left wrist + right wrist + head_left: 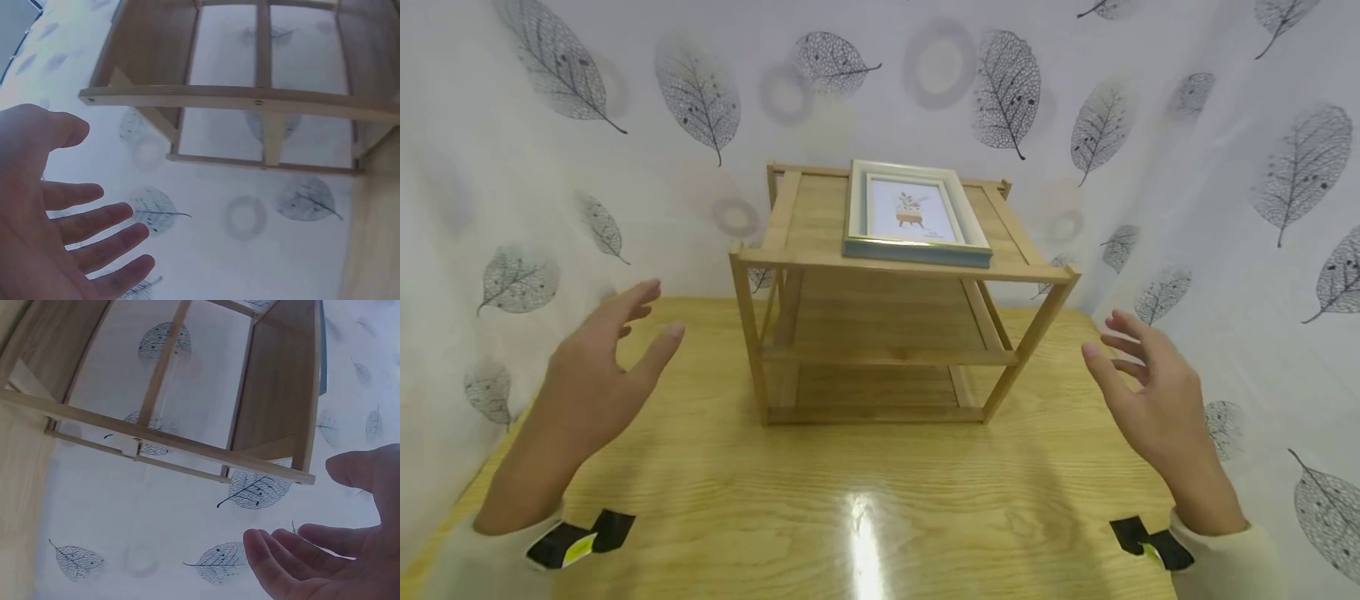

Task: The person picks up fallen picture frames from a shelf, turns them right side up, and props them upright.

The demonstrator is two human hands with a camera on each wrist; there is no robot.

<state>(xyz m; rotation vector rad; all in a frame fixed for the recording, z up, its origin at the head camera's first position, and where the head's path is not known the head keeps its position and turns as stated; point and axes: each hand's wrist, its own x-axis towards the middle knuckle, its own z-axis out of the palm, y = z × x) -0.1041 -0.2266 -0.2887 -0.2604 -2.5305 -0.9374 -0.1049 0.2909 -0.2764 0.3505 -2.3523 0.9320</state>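
A wooden shelf rack (887,357) with several tiers stands in the middle of the table. On its top board lies a picture frame (977,229), face up, with a pale border, a blue-green side and a small plant print inside. My left hand (597,375) is held in the air to the left of the rack, fingers apart and touching nothing. To the right, my right hand (1153,392) hovers with its fingers gently bent and nothing in it. Both wrist views show a gap between the hand and the rack's side bars.
The rack stands on a yellow wood-grain table (820,500) with a bright light reflection near the front. Behind and on both sides hangs a white curtain (880,117) printed with dark leaves and pale rings.
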